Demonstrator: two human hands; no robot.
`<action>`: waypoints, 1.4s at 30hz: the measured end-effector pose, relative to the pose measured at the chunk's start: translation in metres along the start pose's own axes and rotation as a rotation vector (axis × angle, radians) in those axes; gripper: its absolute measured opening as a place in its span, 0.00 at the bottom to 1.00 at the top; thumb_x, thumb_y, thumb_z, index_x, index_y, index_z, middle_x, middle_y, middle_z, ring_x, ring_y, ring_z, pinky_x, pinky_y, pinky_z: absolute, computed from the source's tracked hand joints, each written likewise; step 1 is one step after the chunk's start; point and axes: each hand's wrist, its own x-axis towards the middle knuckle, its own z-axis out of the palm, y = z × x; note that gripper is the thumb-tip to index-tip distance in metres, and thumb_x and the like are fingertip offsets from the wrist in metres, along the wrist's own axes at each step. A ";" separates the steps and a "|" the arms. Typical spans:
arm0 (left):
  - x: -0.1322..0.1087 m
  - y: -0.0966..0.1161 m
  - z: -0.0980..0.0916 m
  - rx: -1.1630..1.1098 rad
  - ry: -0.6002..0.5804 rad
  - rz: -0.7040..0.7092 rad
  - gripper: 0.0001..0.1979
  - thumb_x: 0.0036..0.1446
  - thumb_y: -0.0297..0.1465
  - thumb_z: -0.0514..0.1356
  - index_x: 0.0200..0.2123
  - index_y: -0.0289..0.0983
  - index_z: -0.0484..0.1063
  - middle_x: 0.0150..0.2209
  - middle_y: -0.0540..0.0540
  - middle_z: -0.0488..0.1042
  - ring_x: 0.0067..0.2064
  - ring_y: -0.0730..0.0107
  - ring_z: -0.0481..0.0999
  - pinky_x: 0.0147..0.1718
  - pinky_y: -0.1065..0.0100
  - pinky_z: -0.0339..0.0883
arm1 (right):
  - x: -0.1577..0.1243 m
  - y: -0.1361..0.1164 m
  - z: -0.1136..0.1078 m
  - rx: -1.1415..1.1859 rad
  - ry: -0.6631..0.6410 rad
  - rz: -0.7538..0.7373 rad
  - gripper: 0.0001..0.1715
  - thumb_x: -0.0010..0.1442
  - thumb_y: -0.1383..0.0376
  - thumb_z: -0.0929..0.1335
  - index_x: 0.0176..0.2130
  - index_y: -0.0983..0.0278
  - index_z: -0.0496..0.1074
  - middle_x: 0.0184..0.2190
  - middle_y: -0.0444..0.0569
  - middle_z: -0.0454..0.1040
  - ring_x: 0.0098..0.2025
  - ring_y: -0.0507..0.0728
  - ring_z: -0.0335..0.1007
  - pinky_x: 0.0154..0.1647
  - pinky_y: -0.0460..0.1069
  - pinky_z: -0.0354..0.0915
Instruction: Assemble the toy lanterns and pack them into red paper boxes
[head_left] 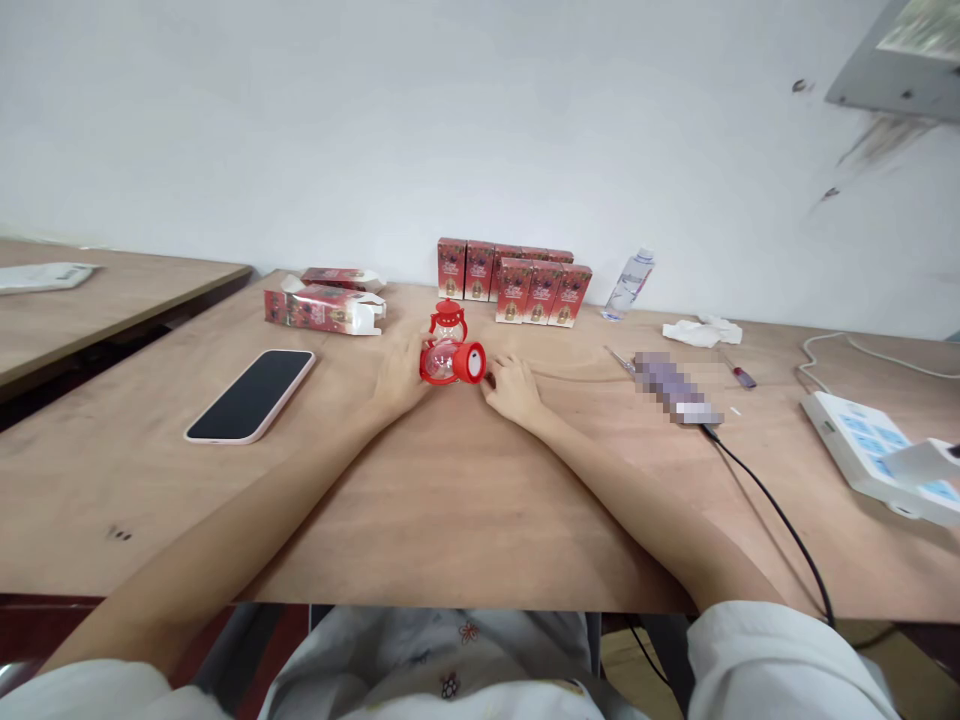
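Observation:
A small red toy lantern (445,361) with a clear globe lies tipped on its side, its round red base turned toward me and to the right. My left hand (403,376) grips it from the left, with the fingertips partly hidden behind it. Just behind stands a second red lantern (448,318), upright. My right hand (513,388) rests on the table by the base of the tipped lantern, its fingers curled inward. Whatever those fingers hold, if anything, is hidden.
Several red printed boxes (527,292) stand by the wall. Opened boxes (319,308) lie at back left, above a phone (251,397). To the right are a plastic bottle (630,285), tissue (701,332), a screwdriver (744,377), a blurred-out cabled item (671,385) and a power strip (862,440).

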 end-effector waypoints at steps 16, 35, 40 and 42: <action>0.001 -0.002 0.006 -0.357 -0.074 -0.030 0.17 0.50 0.38 0.63 0.39 0.33 0.71 0.40 0.42 0.76 0.41 0.61 0.74 0.42 0.60 0.67 | -0.023 -0.009 -0.004 0.434 0.688 -0.406 0.03 0.63 0.65 0.62 0.38 0.62 0.64 0.35 0.49 0.65 0.36 0.54 0.65 0.37 0.52 0.66; -0.001 0.009 -0.006 -0.531 -0.524 0.004 0.11 0.41 0.32 0.62 0.31 0.34 0.70 0.30 0.50 0.73 0.31 0.70 0.70 0.33 0.68 0.65 | -0.028 -0.011 -0.008 0.456 0.570 -0.539 0.13 0.62 0.62 0.62 0.46 0.59 0.68 0.45 0.52 0.60 0.42 0.55 0.66 0.43 0.54 0.70; 0.002 0.005 -0.007 -0.616 -0.632 -0.045 0.14 0.40 0.30 0.63 0.35 0.37 0.72 0.33 0.50 0.75 0.33 0.68 0.72 0.35 0.67 0.66 | -0.027 -0.011 -0.009 0.496 0.585 -0.564 0.11 0.62 0.64 0.63 0.45 0.60 0.69 0.45 0.52 0.60 0.40 0.54 0.66 0.41 0.53 0.70; 0.002 0.005 -0.007 -0.636 -0.641 -0.042 0.13 0.39 0.30 0.63 0.34 0.37 0.72 0.32 0.50 0.75 0.33 0.68 0.72 0.35 0.67 0.66 | -0.027 -0.011 -0.008 0.509 0.568 -0.575 0.10 0.62 0.64 0.63 0.44 0.60 0.68 0.45 0.52 0.60 0.39 0.53 0.67 0.40 0.53 0.70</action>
